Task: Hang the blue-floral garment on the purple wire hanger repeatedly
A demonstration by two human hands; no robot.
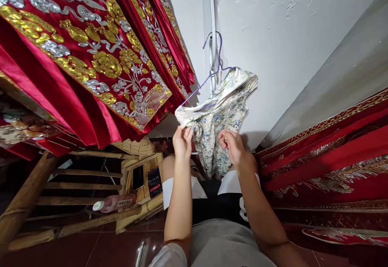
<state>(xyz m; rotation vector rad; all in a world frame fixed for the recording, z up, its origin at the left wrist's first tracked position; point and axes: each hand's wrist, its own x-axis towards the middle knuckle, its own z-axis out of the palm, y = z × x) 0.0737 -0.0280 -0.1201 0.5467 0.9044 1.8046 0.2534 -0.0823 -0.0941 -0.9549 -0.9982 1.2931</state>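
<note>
A pale floral top with a white edge hangs from a thin purple clothes hanger against the wall. Below its left shoulder, my left hand pinches the fabric between thumb and fingers. My right hand is raised in front of the top's lower right part, its fingers curled closed; whether cloth is between them cannot be made out. The hanger's left arm shows bare above the cloth, while its right end goes under the other shoulder. The lower part of the top drops between my knees.
Red cloths with gold and silver sequins hang at upper left; more red embroidered fabric is at right. A bamboo seat at lower left bears two phones and a pink bottle. A white pole runs along the wall.
</note>
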